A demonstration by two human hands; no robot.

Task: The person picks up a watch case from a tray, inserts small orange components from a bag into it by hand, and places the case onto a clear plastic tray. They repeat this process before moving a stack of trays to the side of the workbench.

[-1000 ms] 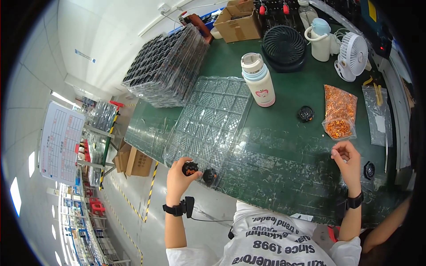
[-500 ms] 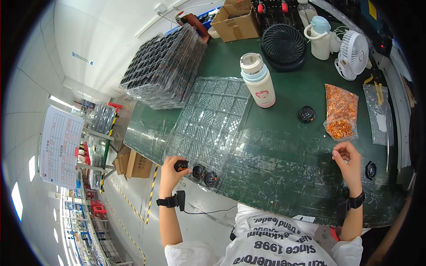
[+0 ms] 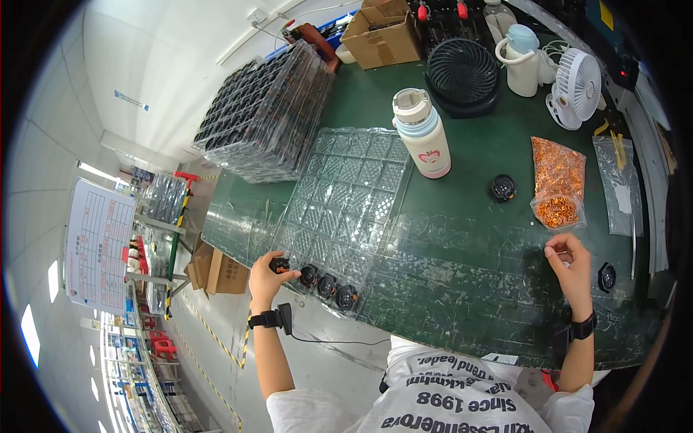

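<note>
My left hand point(image 3: 266, 278) is closed around a round black part point(image 3: 280, 265) with orange bits, at the near left corner of a clear plastic tray point(image 3: 346, 180). Beside it, in the tray's near row, sit three similar black parts, the closest of them a black part point(image 3: 308, 275). My right hand point(image 3: 572, 270) hovers over the table's right side, thumb and fingers pinched together; whatever they hold is too small to tell. Right of that hand lies one loose black part point(image 3: 606, 276), and farther off another black part point(image 3: 503, 187).
A bag of small orange pieces point(image 3: 559, 180) lies beyond my right hand, next to a clear bag point(image 3: 616, 184). A cream bottle point(image 3: 422, 133) stands at the tray's far right corner. Stacked filled trays point(image 3: 263, 112), a black fan point(image 3: 462, 76) and a white fan point(image 3: 574, 86) are farther back.
One more black part now rests in the tray's near row, beside the earlier two. My left hand has shifted left, with a black part in it. The right hand has barely moved.
</note>
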